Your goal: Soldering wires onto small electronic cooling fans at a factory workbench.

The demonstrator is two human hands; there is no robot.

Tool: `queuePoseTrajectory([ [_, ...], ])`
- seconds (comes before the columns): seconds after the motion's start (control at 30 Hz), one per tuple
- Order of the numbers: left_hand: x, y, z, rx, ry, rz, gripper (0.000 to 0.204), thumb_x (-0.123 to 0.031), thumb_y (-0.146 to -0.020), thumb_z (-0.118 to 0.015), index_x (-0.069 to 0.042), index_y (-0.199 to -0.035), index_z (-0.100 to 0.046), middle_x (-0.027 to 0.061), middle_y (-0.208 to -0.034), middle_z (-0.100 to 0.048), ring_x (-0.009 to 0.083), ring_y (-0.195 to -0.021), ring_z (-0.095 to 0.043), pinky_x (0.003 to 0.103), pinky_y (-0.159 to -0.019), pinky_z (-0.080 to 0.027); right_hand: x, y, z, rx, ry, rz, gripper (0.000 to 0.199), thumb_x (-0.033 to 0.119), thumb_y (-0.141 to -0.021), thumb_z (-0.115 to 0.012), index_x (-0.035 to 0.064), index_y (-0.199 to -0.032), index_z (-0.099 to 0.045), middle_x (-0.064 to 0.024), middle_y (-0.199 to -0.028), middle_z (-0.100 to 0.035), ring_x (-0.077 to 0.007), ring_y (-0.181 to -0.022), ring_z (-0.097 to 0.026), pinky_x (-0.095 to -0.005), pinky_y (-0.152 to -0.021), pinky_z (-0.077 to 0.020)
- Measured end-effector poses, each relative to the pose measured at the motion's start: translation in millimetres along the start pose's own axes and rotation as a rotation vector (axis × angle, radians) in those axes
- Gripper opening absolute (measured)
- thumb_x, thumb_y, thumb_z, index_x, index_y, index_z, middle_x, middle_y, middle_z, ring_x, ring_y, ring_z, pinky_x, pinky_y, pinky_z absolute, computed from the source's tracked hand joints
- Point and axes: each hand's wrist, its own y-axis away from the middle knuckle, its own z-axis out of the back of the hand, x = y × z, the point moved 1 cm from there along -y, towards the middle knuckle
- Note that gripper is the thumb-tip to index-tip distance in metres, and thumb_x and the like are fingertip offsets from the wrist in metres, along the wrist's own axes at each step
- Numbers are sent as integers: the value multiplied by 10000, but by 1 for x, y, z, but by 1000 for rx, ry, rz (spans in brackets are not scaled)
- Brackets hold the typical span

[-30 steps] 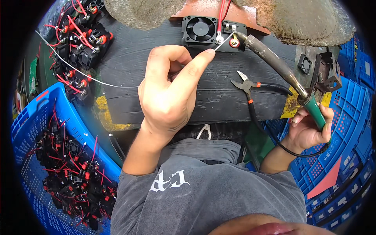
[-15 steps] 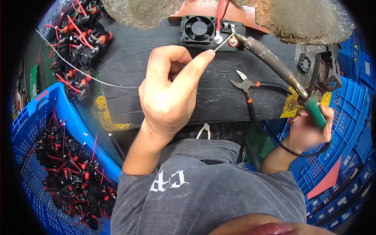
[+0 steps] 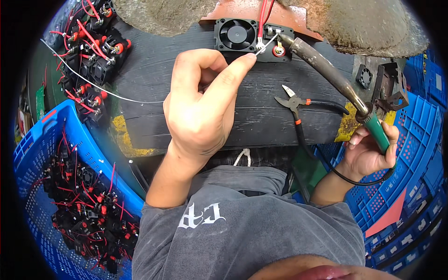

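Observation:
My left hand (image 3: pixel 200 107) pinches a thin solder wire (image 3: pixel 126 99), whose tip reaches a small metal terminal (image 3: pixel 277 31) on a black fan panel (image 3: pixel 271 58). Wrapped in my right hand (image 3: pixel 366 156) is the green handle of a soldering iron (image 3: pixel 338 83); its tip lies at the same terminal, meeting the wire's end. The panel carries a square cooling fan (image 3: pixel 236 34), red and dark wires (image 3: pixel 262 18), and a red post with a ring lug (image 3: pixel 279 50). It rests against a reddish-brown block (image 3: pixel 308 29) on the dark board. The wire trails off leftward.
Cutting pliers (image 3: pixel 294 102) lie on the dark board (image 3: pixel 196 42) between my hands. Several wired fan panels (image 3: pixel 95 56) are heaped at the left, and more fill a blue basket (image 3: pixel 70 105). A small fan (image 3: pixel 364 75) and a metal bracket (image 3: pixel 392 86) sit at the right, near blue crates (image 3: pixel 410 126).
The iron's tip and the solder wire's end have shifted slightly up, from beside the red post to the small terminal above it. Both hands keep their holds.

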Motion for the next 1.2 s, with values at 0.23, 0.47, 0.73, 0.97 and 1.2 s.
queuePoseTrajectory([
  [0.23, 3, 0, -3, -3, 5, 3, 448, 87, -631, -741, -66, -1049, -789, 56, -905, -561, 126, -637, -578, 244, -515, -490, -5, -2, -1, 6, -25, -17, 539, 470, -984, -492, -24, -1175, -594, -260, -1004, -701, -291, -602, -674, -314, -410, -544],
  [0.47, 2, -5, -6, -26, 1, -21, 436, 84, -634, -740, -65, -1040, -792, 55, -889, -549, 127, -629, -571, 242, -509, -485, -3, -3, -3, -38, -12, -12, 543, 473, -983, -493, -23, -1178, -596, -269, -983, -701, -297, -612, -681, -315, -413, -552],
  [0.73, -4, -10, -2, 32, -10, 6, 357, 101, -759, -789, -55, -1080, -797, 44, -941, -502, 87, -670, -491, 218, -556, -393, -4, -4, -4, -90, -5, -4, 545, 476, -983, -487, -22, -1176, -597, -282, -952, -701, -292, -594, -677, -311, -406, -544],
  [0.97, -3, -10, -5, 27, -18, 13, 349, 92, -759, -792, -59, -1074, -797, 43, -940, -507, 81, -652, -488, 220, -552, -396, -3, -4, -3, -59, 10, -4, 552, 487, -988, -477, -18, -1177, -596, -286, -931, -699, -288, -584, -672, -307, -412, -542],
  [1.2, -4, -10, -3, 35, -17, 9, 343, 93, -761, -787, -51, -1072, -795, 47, -941, -508, 82, -653, -490, 221, -554, -402, 0, -6, -8, 2, 30, -9, 554, 487, -993, -475, -20, -1180, -596, -299, -882, -695, -287, -562, -663, -306, -414, -540],
])
